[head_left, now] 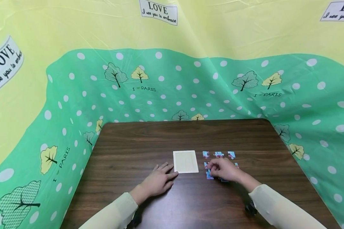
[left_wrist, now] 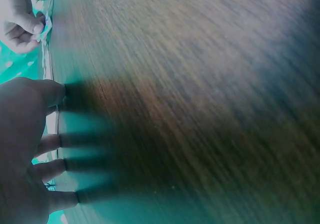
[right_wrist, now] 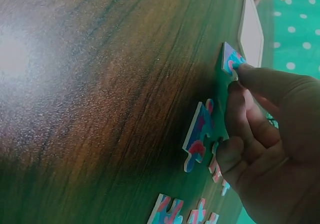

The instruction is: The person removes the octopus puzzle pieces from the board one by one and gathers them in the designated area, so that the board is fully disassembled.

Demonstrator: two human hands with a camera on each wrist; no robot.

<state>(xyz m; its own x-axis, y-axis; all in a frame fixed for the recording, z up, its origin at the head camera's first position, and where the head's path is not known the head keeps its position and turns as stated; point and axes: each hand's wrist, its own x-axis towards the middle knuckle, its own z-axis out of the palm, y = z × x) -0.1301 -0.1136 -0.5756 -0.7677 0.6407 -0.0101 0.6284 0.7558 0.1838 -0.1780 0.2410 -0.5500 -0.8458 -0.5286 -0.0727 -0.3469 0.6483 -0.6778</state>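
Note:
A pale square puzzle tray (head_left: pixel 185 162) lies flat on the table. My left hand (head_left: pixel 158 181) rests at its lower left corner, fingers spread and fairly straight, thumb and forefinger touching its edge. In the left wrist view that hand's fingertips (left_wrist: pixel 57 196) meet the tabletop. To the tray's right, my right hand (head_left: pixel 225 169) pinches a blue and pink jigsaw piece (right_wrist: pixel 231 58) between thumb and forefinger; the piece looks tilted in the left wrist view. Beneath and around this hand lie several other jigsaw pieces (right_wrist: pixel 197 136), some partly hidden by it.
More jigsaw pieces sit beyond the right hand, among them a top middle piece (head_left: pixel 218 154) and a top right piece (head_left: pixel 231 155). The dark wooden table (head_left: pixel 132 146) has a green and yellow printed curtain (head_left: pixel 166 76) around its far side and flanks.

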